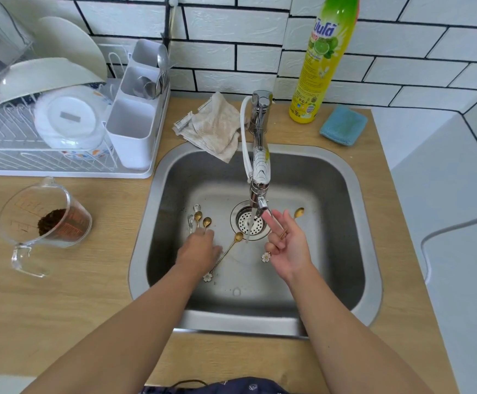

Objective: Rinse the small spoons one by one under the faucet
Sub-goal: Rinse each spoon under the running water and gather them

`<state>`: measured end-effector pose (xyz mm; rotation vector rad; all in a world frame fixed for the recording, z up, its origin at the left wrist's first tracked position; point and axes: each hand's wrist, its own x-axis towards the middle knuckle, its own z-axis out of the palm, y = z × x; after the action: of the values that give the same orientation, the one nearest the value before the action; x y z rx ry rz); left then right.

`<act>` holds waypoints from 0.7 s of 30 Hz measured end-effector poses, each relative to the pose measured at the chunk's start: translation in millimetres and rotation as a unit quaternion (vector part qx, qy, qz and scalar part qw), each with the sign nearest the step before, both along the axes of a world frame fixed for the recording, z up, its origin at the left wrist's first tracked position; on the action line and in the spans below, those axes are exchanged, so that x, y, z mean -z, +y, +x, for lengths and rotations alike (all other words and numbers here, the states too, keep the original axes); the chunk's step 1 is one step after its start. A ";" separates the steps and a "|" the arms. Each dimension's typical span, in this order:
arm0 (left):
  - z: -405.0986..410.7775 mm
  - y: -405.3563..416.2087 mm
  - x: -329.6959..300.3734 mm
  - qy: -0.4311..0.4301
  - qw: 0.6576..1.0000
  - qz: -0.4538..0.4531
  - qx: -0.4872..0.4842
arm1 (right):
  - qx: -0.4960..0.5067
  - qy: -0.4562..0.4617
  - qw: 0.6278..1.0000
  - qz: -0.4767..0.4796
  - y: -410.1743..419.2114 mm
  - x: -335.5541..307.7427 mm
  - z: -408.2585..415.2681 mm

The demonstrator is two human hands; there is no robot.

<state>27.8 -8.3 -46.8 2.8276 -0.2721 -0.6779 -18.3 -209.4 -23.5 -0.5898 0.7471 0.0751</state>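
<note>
Both arms reach down into the sink [345,177]. The left hand [199,251] lies knuckles-up over a cluster of small spoons [200,218], its grip hidden. The right hand [287,245], palm up beside the faucet [260,166] stream, pinches a gold spoon [298,213] between its fingers.

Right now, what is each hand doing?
Left hand: fingers over the spoon handles on the sink floor; grip cannot be told.
Right hand: holds one gold spoon.

A home kitchen is shown. A steel sink [345,177] is set in a wooden surface [89,280]. A dish rack [18,155] and white wall tiles [226,24] are seen.
</note>
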 end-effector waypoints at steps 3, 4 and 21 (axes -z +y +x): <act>-2.1 -16.5 4.2 0.007 0.998 -0.019 0.058 | 0.004 0.001 1.000 0.001 -0.2 1.0 -0.1; -3.2 -19.4 5.0 0.017 0.997 -0.009 0.068 | 0.002 0.001 1.000 0.000 -0.1 1.4 -0.1; -24.0 -21.7 -18.3 0.044 0.954 -0.297 -0.019 | -0.033 0.036 0.987 -0.156 16.5 6.6 -0.3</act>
<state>3.8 -30.0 -28.6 2.2174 -0.3395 -0.5882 -18.5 -193.0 -30.1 -0.9136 0.8166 0.0406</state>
